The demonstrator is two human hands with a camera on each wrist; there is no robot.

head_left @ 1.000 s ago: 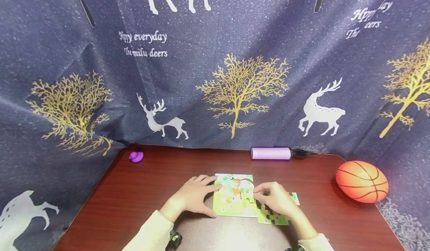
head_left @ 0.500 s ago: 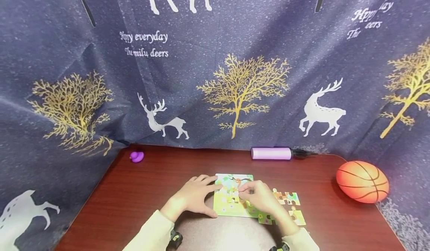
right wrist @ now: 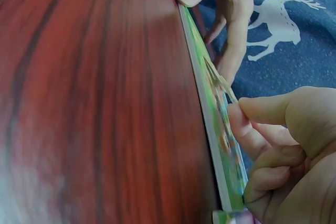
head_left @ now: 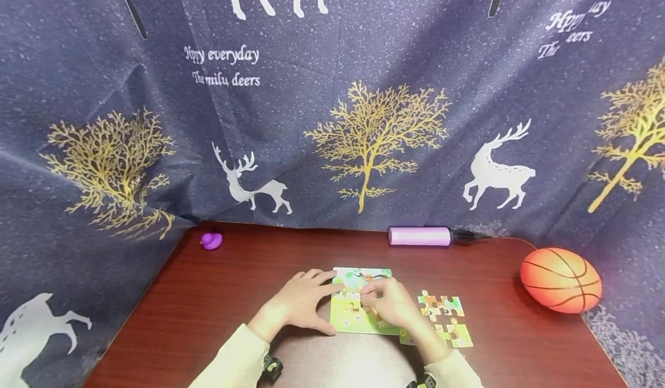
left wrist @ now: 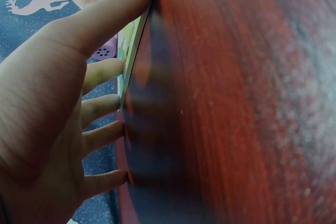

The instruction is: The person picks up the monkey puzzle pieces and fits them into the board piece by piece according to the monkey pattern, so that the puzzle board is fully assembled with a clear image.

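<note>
The right hand (head_left: pixel 391 302) pinches a thin piece (right wrist: pixel 226 86), tilted over the puzzle (head_left: pixel 342 321); the left hand (head_left: pixel 297 302), fingers spread, touches the puzzle's edge. Likely light, stiff card, best held by its rim.

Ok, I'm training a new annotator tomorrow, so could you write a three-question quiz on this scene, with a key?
1. What does the right hand pinch?
2. True or false: in the head view, the lilac cylinder lies to the right of the purple duck.
3. Where is the left hand?
A) On the basketball
B) At the left edge of the puzzle board
C) On the purple duck

Key:
1. A puzzle piece
2. True
3. B
</note>
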